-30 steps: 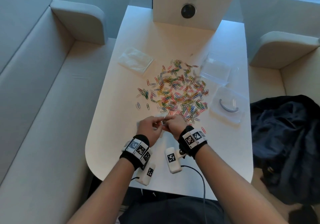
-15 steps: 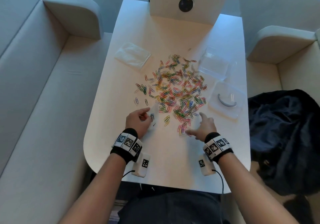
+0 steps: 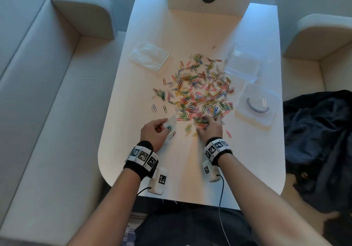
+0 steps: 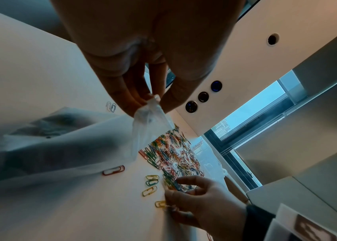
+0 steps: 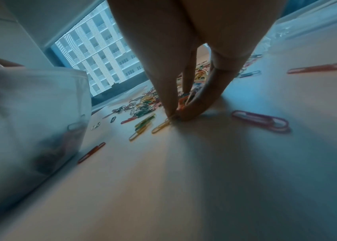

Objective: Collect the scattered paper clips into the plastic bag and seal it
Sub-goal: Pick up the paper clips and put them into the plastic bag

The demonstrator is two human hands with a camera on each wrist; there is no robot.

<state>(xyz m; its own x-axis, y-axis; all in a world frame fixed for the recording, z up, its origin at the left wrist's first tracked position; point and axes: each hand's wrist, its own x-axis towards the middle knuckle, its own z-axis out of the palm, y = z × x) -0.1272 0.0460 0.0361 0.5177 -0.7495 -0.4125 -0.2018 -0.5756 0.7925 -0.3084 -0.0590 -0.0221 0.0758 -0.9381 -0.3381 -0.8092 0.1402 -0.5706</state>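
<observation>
Gathering step: my left hand (image 3: 154,131) pinches the plastic bag (image 3: 171,122) by its mouth on the near-left table (image 3: 190,169); my right hand (image 3: 210,127) closes, apparently, on paper clips (image 3: 200,93) at the pile's near edge. Next: carry them left into the bag.

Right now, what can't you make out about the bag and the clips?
- Clips inside the bag: count unreadable; left hand covers it in head view, blurred in both wrist views.
- Clips under the right hand: number gripped hidden by fingers.
- Bag seal strip: too blurred to see.
- Pile: clips too small to count.
</observation>
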